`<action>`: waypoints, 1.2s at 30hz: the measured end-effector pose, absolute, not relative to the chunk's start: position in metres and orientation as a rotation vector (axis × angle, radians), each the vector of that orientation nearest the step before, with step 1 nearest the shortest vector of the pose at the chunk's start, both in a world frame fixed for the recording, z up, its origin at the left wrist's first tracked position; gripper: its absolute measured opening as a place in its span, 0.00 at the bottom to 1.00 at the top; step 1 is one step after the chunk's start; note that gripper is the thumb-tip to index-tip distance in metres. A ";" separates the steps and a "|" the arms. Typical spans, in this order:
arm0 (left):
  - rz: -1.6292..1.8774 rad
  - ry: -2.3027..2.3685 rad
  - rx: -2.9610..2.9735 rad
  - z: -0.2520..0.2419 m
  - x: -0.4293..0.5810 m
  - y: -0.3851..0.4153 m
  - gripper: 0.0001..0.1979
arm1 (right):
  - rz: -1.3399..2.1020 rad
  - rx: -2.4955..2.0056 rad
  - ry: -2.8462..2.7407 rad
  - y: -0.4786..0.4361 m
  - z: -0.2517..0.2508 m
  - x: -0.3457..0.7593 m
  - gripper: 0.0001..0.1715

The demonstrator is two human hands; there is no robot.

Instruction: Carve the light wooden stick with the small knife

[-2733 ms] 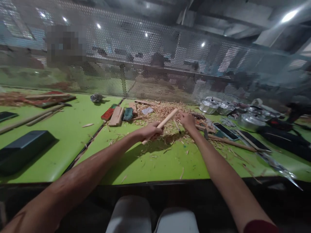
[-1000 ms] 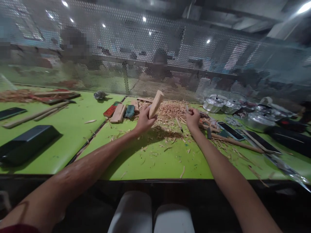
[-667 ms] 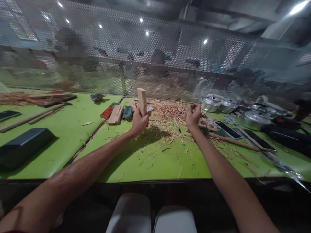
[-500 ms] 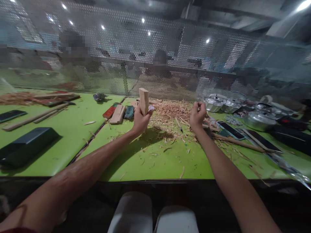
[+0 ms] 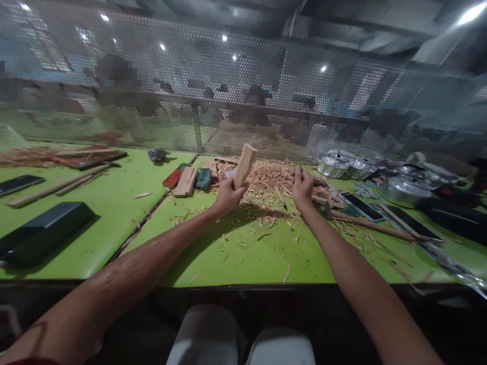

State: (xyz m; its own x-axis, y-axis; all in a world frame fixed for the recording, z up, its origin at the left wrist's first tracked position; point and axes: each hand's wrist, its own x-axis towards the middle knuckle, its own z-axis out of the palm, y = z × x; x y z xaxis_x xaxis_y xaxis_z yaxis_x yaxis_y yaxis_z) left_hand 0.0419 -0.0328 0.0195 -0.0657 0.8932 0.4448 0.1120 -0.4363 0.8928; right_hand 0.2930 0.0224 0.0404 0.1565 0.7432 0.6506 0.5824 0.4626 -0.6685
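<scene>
In the head view my left hand (image 5: 229,195) is wrapped round the lower end of a pale wooden block (image 5: 245,165). The block stands up out of my fist and leans to the right. A small whitish scrap (image 5: 230,173) shows beside those fingers. My right hand (image 5: 303,188) is closed above the wood shavings (image 5: 266,175). A thin dark tip pokes up from its fingers, too small to name. Close to my right hand, a pencil-like stick with a dark point (image 5: 281,198) lies among the shavings on the green table (image 5: 243,258).
Wood blocks (image 5: 185,181) and a blue-green bundle (image 5: 204,178) lie left of the shavings. A dark green case (image 5: 45,230) sits further left. To the right are phones (image 5: 363,207), a long wooden handle (image 5: 373,224) and silvery pots (image 5: 407,188). A perforated screen (image 5: 243,126) stands behind, with people beyond.
My left hand has moved slightly right, and the block now tilts right instead of standing nearly upright. My right hand has shifted a little left, and a dark tip shows in its fingers.
</scene>
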 end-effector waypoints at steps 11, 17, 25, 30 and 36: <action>1.450 1.114 1.597 0.018 0.041 -0.028 0.15 | 0.429 -1.247 -1.631 0.030 0.027 0.293 0.28; 1.419 1.079 1.625 0.021 0.040 -0.031 0.15 | 0.372 -1.271 -1.689 0.025 0.028 0.293 0.23; 1.315 1.037 1.651 0.025 0.039 -0.031 0.13 | 0.361 -1.293 -1.664 0.028 0.027 0.288 0.06; 1.296 1.060 1.704 0.026 0.040 -0.033 0.12 | 0.361 -1.431 -1.688 0.030 0.023 0.292 0.03; 1.305 1.083 1.637 0.025 0.040 -0.034 0.13 | 0.278 -1.389 -1.816 0.033 0.027 0.302 0.04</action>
